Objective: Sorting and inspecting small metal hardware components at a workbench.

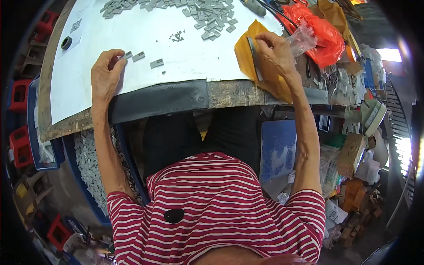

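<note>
- Two small grey tiles (145,60) lie flat on the white sheet (132,35) that covers the bench (229,93), just to the right of the left hand (105,73).
- One more grey tile (127,55) is pinched at the fingertips of the left hand, thumb against forefinger, low over the sheet near its front edge.
- Right hand (276,53) rests on a yellow-orange paper sheet (247,55) at the right part of the bench; its fingers are curled narrow around a thin grey strip (254,57) that stands up along the paper, the thumb above it.
- Many grey tiles form a loose heap (203,15) at the far side of the white sheet, well apart from both hands.
- Some tiny dark bits (177,36) sit in a small cluster on the sheet between the heap and the hands.
- One dark ring (66,43) lies on the far left part of the sheet.
- Beside the right hand, further right, lie a crumpled clear plastic bag (304,37) and an orange-red plastic bag (324,35).
- Below the bench on the left, a blue bin (73,163) holds a mass of similar grey pieces (90,163).
- Red crates (20,143) stand along the left rim of the view, and cardboard boxes and clutter (353,154) fill the floor on the right.
- Nearest the camera is the person's red-and-white striped shirt (216,207).
</note>
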### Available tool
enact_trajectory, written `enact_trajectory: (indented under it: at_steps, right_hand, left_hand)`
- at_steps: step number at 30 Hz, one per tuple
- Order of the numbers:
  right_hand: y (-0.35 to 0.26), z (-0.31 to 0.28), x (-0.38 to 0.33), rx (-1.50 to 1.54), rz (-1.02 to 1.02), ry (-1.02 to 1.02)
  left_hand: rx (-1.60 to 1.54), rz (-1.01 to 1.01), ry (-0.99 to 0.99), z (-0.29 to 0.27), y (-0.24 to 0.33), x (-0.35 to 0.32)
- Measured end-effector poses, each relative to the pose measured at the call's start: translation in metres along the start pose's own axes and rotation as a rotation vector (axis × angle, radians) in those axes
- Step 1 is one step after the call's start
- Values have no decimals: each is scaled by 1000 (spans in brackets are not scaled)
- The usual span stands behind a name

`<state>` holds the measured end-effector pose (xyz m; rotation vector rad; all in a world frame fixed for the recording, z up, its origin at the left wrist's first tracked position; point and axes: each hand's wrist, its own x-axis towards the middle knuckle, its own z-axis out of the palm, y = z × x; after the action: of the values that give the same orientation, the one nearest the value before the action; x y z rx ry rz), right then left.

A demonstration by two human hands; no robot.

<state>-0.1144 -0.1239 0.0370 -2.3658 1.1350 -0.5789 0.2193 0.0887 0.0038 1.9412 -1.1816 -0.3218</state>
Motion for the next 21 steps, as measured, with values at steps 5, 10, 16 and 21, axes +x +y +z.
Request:
enact_trajectory:
  at_steps: [5, 10, 16, 21]
  right_hand:
    - [14, 17, 18, -252, -355, 108]
    - [21, 7, 16, -363, -442, 79]
    - [26, 8, 29, -479, -491, -67]
    - [21, 9, 38, -517, -578, -179]
  left_hand:
    - [33, 35, 18, -2, 2, -1]
    - [2, 132, 109, 3, 23, 1]
    - [-78, 269, -24, 19, 72, 1]
    - [-56, 437, -94, 67, 92, 16]
